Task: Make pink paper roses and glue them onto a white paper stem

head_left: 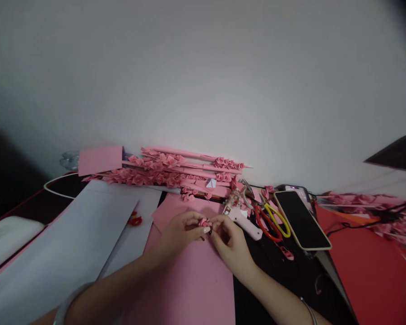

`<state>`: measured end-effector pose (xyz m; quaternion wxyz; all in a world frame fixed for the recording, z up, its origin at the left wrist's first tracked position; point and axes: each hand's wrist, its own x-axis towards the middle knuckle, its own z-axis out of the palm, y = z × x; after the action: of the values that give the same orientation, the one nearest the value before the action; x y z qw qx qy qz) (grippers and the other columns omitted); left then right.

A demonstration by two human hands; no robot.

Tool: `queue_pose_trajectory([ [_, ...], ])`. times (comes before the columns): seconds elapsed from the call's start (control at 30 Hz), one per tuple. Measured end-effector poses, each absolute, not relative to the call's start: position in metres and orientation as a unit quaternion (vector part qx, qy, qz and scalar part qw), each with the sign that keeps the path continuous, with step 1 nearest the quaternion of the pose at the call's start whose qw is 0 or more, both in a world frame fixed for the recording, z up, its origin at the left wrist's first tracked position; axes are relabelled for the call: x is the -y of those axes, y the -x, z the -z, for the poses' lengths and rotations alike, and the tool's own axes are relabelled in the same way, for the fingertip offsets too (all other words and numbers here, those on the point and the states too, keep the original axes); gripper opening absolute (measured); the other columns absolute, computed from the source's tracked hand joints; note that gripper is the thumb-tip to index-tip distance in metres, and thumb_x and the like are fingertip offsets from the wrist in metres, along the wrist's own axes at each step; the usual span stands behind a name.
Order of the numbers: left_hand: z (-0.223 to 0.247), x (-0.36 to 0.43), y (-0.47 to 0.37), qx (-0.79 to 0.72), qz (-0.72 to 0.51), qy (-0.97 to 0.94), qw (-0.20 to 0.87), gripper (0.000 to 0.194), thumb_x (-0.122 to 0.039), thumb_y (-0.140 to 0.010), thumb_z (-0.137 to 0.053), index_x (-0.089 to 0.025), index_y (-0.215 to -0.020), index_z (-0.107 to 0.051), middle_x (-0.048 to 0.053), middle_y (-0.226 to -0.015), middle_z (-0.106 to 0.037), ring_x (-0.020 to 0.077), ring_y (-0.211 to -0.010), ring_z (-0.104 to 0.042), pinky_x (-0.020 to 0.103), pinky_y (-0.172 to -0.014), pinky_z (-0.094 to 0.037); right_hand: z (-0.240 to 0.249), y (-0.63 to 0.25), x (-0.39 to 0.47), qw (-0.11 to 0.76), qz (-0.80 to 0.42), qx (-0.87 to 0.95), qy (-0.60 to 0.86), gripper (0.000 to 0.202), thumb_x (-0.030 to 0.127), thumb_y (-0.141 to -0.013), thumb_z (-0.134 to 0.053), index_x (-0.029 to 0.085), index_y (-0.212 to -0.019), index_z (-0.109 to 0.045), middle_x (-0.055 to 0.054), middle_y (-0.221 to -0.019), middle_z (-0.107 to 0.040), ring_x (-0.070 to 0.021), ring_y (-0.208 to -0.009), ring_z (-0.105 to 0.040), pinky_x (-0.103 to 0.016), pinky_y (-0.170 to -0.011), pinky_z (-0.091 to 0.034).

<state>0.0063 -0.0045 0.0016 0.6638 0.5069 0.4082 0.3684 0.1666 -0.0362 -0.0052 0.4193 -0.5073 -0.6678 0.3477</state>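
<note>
My left hand (181, 234) and my right hand (230, 241) meet over a sheet of pink paper (192, 280), and together they pinch a small pink paper flower (205, 222) between the fingertips. Just beyond the hands lies a pink glue gun (241, 216). Along the wall sits a row of pink paper sticks covered with paper flowers (169, 171).
Red-handled scissors (266, 223) and yellow-handled scissors (278, 219) lie beside a dark phone (301, 220). White paper sheets (64, 243) cover the left. A red sheet (368, 266) and more pink flower sticks (368, 203) are at the right, a white device (5, 239) far left.
</note>
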Motion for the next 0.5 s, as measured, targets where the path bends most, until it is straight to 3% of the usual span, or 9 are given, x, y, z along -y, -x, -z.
queue_pose_trajectory([
  [0.17,-0.005,0.005,-0.006,-0.416,-0.355,-0.507,0.666,0.020,-0.029,-0.069,-0.069,-0.015,-0.081,-0.061,0.001,-0.074,-0.063,0.0152,-0.071,-0.060,0.028,-0.068,-0.048,0.007,-0.169,0.037,0.436,-0.360,0.668,0.484,0.012,0.023,-0.088,-0.048,0.019,-0.097,-0.056,-0.002,-0.078,-0.057,-0.0145,-0.066,-0.050,-0.026,-0.059,-0.039],
  [0.33,0.004,0.007,-0.007,-0.384,-0.341,-0.495,0.701,0.015,-0.022,-0.069,-0.068,-0.016,-0.078,-0.059,-0.001,-0.070,-0.064,0.0147,-0.068,-0.061,0.028,-0.067,-0.047,0.009,-0.168,0.034,0.443,-0.356,0.646,0.509,0.003,0.020,-0.085,-0.052,0.019,-0.083,-0.054,0.000,-0.072,-0.055,-0.0139,-0.064,-0.050,-0.025,-0.057,-0.038],
  [0.5,0.007,0.008,-0.007,-0.400,-0.330,-0.505,0.690,0.013,-0.022,-0.070,-0.069,-0.016,-0.074,-0.058,0.000,-0.068,-0.065,0.0152,-0.068,-0.062,0.027,-0.064,-0.046,0.009,-0.168,0.032,0.436,-0.374,0.630,0.522,0.013,0.022,-0.084,-0.053,0.019,-0.071,-0.051,0.001,-0.065,-0.051,-0.0133,-0.060,-0.046,-0.025,-0.057,-0.037],
])
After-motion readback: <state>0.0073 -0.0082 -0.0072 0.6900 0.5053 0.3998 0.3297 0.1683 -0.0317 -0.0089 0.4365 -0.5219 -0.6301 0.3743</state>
